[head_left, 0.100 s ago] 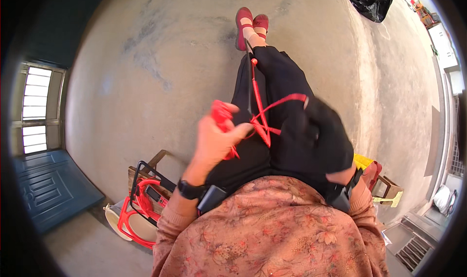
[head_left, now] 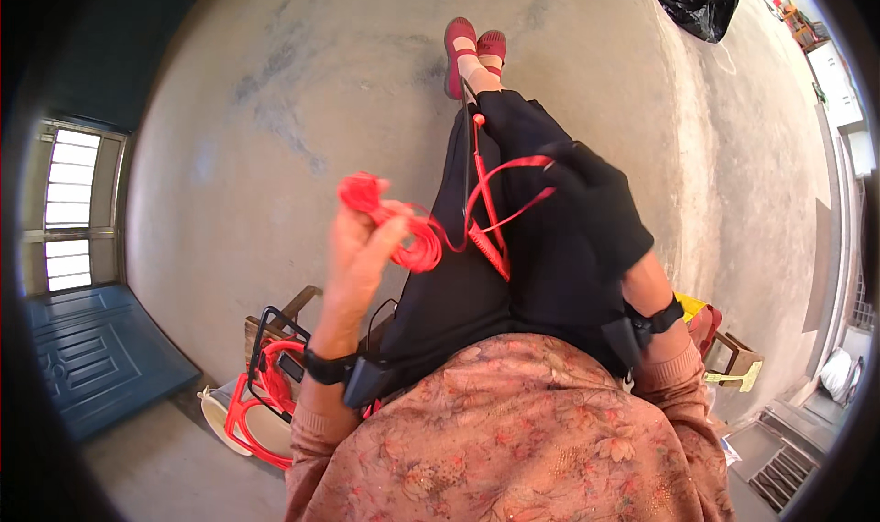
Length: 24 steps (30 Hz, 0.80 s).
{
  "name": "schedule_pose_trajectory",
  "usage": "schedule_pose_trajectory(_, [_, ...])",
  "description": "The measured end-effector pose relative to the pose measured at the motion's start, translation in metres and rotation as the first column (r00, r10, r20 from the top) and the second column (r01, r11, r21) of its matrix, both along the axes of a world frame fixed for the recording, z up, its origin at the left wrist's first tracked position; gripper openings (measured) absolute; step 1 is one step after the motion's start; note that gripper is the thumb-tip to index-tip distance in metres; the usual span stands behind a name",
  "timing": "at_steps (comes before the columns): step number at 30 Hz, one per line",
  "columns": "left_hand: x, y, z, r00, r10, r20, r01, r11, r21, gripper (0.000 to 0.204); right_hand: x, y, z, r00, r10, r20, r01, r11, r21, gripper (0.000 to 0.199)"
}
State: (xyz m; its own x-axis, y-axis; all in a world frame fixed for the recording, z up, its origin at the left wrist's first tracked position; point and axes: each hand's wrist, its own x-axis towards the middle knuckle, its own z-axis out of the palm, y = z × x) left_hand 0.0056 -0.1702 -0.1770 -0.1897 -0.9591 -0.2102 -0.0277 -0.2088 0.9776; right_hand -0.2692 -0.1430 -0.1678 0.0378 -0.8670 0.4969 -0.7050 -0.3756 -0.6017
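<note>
My left hand (head_left: pixel 356 252), bare, is out to the left of my lap and closed round a bundle of flat red strip (head_left: pixel 423 249), whose coils hang beside the thumb. From the bundle the strip runs to a narrow black frame (head_left: pixel 469 146) standing between my legs. Part of that frame is covered by tight red wrapping (head_left: pixel 489 249). Over my right thigh, my right hand (head_left: pixel 600 206) wears a black glove. A loose red loop (head_left: pixel 504 167) stretches from the frame to its fingers, which look closed on the strip. Black glove against black trousers hides their exact grip.
By my left elbow, a black frame (head_left: pixel 263 325) and red strip loops (head_left: pixel 240 421) rest over a pale round container (head_left: pixel 216 421). A wooden piece (head_left: pixel 733 362) and a yellow item (head_left: pixel 689 307) lie at my right. A black bag (head_left: pixel 701 7) sits far right.
My left hand has swung left with the bundle, its coils now spread out. My right hand has shifted up, and the red loop between it and the frame has changed shape.
</note>
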Motion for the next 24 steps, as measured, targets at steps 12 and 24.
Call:
schedule_pose_trajectory(12, [-0.036, 0.000, -0.016, 0.617, -0.135, 0.776, 0.515, 0.814, -0.268, 0.026, 0.039, -0.017, -0.037, 0.961, 0.271, 0.047, -0.265, 0.867, 0.421, 0.024])
schedule_pose_trajectory(24, [-0.043, 0.015, 0.038, 0.545, 0.043, -0.837, 0.438, 0.837, 0.328, 0.063, -0.023, 0.071, 0.075, 0.853, -0.069, 0.517, -0.308, 0.734, 0.606, 0.033])
